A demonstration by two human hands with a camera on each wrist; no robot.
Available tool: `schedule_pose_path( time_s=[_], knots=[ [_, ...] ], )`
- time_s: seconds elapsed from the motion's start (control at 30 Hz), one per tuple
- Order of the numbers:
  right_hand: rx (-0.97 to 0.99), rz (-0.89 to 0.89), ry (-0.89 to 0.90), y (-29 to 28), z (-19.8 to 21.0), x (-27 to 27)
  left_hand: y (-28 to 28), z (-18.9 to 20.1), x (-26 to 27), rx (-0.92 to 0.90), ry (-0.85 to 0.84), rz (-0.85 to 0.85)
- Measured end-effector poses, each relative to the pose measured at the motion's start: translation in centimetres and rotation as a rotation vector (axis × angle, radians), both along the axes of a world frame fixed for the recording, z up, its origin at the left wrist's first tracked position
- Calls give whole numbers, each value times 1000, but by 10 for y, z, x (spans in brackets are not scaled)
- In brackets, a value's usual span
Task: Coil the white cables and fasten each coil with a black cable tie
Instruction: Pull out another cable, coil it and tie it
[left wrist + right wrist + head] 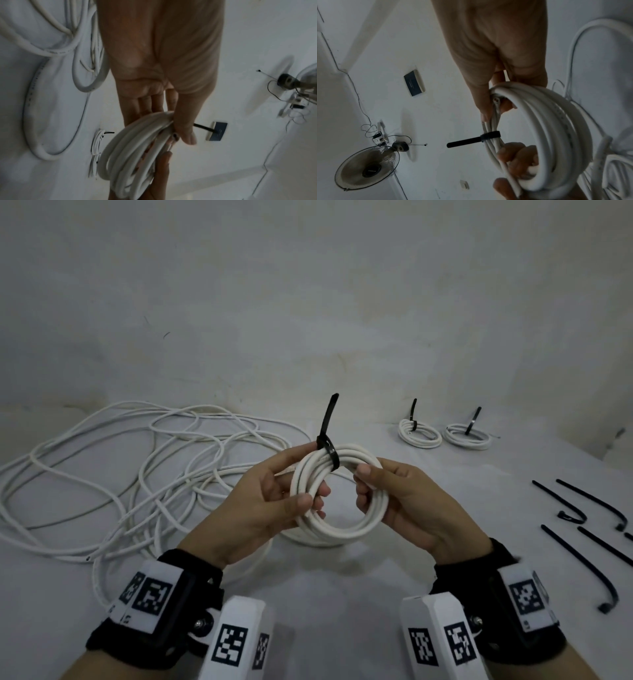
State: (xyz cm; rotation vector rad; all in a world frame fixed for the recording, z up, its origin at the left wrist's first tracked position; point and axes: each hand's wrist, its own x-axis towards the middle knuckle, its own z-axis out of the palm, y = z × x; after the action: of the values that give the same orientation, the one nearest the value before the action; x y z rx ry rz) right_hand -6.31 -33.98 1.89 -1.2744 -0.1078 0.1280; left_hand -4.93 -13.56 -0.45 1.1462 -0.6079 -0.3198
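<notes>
Both my hands grip one white cable coil (pixel 337 494) above the floor (pixel 342 583); my left hand (pixel 274 501) curls round its left side, my right hand (pixel 397 498) round its right; a black cable tie (pixel 329 451) cinches its top, tail upright; two tied coils (pixel 419 433) lie far right, loose cable (pixel 120 467) left, spare ties (pixel 582 508) right.

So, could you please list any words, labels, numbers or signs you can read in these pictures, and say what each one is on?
No text can be read.
Wrist bands and white camera mounts: black-and-white square code markers, patterns only, no letters.
Loose white cable: a printed line along the jacket, too blurred to read.
Dark box on the wall: a faint line of print, too small to read.
Fan: a hub badge, too small to read.
</notes>
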Motion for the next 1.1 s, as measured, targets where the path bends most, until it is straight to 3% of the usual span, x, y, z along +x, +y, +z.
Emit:
schedule_pose_path(
  time_s=[0.27,0.5,0.83,1.1],
  knots=[
    [-19,22,22,-5,5,-3,-18,2,-11,4,-95,190],
    [-49,45,16,-8,5,-3,-21,5,-15,51,-153,228],
    [-141,24,23,-5,0,-1,-21,-4,-8,239,-295,346],
    [-335,34,-18,-10,-1,1,-25,-9,-5,222,-138,239]
  ],
)
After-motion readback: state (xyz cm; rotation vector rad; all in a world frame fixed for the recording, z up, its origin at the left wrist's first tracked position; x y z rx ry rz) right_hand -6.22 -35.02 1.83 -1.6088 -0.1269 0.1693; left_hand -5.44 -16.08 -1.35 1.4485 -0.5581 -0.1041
